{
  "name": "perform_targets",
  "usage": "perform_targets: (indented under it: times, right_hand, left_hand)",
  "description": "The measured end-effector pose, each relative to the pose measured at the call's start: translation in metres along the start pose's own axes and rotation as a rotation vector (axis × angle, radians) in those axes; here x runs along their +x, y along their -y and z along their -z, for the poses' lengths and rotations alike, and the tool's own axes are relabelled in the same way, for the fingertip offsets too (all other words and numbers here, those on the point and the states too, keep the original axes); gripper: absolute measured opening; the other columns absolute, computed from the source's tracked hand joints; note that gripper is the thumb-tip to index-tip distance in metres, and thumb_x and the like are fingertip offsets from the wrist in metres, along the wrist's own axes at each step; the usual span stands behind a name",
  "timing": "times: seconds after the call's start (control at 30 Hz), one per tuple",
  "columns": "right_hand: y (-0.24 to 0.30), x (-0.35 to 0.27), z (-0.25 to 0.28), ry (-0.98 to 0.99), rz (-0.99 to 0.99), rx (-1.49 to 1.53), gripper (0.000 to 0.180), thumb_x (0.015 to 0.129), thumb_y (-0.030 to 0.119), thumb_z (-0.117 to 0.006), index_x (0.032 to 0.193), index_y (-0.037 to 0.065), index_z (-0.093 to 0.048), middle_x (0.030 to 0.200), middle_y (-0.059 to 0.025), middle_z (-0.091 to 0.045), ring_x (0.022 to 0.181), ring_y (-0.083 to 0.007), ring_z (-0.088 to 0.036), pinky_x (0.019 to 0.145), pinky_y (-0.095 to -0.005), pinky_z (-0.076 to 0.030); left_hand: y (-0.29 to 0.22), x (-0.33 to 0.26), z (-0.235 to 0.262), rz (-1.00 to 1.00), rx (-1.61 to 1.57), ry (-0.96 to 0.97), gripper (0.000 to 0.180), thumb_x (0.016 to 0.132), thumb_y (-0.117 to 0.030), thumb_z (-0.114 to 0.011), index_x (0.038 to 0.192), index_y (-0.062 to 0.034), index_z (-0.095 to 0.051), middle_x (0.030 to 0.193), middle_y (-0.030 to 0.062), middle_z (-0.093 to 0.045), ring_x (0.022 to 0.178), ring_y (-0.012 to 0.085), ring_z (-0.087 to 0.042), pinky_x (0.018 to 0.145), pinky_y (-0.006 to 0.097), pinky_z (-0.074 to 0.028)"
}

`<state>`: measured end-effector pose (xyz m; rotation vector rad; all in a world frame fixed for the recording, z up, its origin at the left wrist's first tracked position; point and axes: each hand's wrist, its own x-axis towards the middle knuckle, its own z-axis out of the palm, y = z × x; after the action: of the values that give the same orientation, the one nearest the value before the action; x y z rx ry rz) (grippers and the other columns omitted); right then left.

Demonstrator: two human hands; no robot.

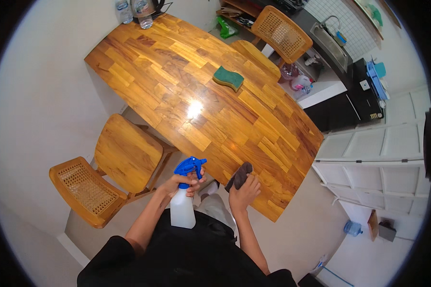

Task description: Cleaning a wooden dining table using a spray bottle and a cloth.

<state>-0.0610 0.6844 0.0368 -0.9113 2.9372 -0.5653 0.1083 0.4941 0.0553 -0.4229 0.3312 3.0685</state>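
My left hand [189, 184] is wrapped round the neck of a spray bottle [182, 210] with a white body and a blue trigger head. I hold it upright in front of my body, short of the table's near edge, its nozzle pointing right. A dark grey cloth [240, 176] is bunched in my right hand [245, 192], at the near edge of the wooden table [167, 91]. Farther off on the tabletop lies a wavy sponge [228, 78], green on top with a yellowish underside. Light glares off the wood between the sponge and my hands.
One cane-backed chair [124, 158] stands at the table's left side, another [282, 34] at the far right. Clear plastic bottles [142, 13] stand on the table's far left corner. A counter with a sink [331, 45] and white folding panels [368, 162] are on the right.
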Motion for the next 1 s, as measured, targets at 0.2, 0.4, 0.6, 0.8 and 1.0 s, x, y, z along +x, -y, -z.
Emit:
perform_targets:
  times: [0.2, 0.4, 0.6, 0.8, 1.0]
  right_hand:
    - [0.075, 0.055, -0.047, -0.073, 0.116, 0.014, 0.052, 0.074, 0.013, -0.074, 0.122, 0.005, -0.055, 0.121, -0.0180, -0.054, 0.116, -0.0397, -0.050, 0.093, -0.0522, -0.037]
    - [0.118, 0.084, -0.056, -0.012, 0.194, 0.052, 0.049, 0.076, 0.015, -0.073, 0.121, 0.006, -0.055, 0.117, -0.0161, -0.055, 0.117, -0.0379, -0.052, 0.092, -0.0516, -0.037]
    - [0.065, 0.032, -0.036, -0.044, 0.257, 0.138, 0.049, 0.075, 0.015, -0.074, 0.120, 0.006, -0.057, 0.113, -0.0169, -0.055, 0.113, -0.0388, -0.052, 0.092, -0.0509, -0.037]
    - [-0.026, -0.010, -0.001, -0.138, -0.043, 0.087, 0.049, 0.076, 0.012, -0.077, 0.119, 0.004, -0.056, 0.110, -0.0182, -0.057, 0.110, -0.0419, -0.053, 0.091, -0.0515, -0.039]
    - [0.000, 0.002, -0.011, -0.370, -0.137, -0.021, 0.038, 0.078, 0.008, -0.072, 0.113, 0.002, -0.057, 0.107, -0.0195, -0.057, 0.104, -0.0424, -0.055, 0.085, -0.0528, -0.041]
  left_hand:
    - [-0.005, -0.029, 0.011, -0.107, 0.054, -0.118, 0.056, 0.068, 0.002, -0.058, 0.123, -0.0072, -0.048, 0.111, 0.0146, -0.053, 0.059, 0.0132, -0.047, 0.052, 0.029, -0.048]
    - [-0.005, -0.026, -0.002, -0.117, 0.177, -0.151, 0.055, 0.065, -0.001, -0.056, 0.119, -0.0068, -0.048, 0.106, 0.0136, -0.055, 0.058, 0.0150, -0.048, 0.051, 0.032, -0.050]
    - [-0.001, -0.003, -0.007, -0.021, 0.189, -0.115, 0.054, 0.063, 0.001, -0.055, 0.116, -0.0076, -0.048, 0.103, 0.0128, -0.054, 0.059, 0.0154, -0.048, 0.051, 0.030, -0.050]
    - [-0.011, -0.010, -0.002, 0.045, 0.133, -0.049, 0.057, 0.062, 0.002, -0.056, 0.117, -0.0082, -0.046, 0.104, 0.0117, -0.050, 0.060, 0.0150, -0.049, 0.050, 0.029, -0.049]
    - [-0.025, -0.036, 0.007, -0.002, 0.077, -0.012, 0.061, 0.061, 0.001, -0.057, 0.120, -0.0084, -0.044, 0.108, 0.0119, -0.048, 0.061, 0.0158, -0.049, 0.050, 0.030, -0.050]
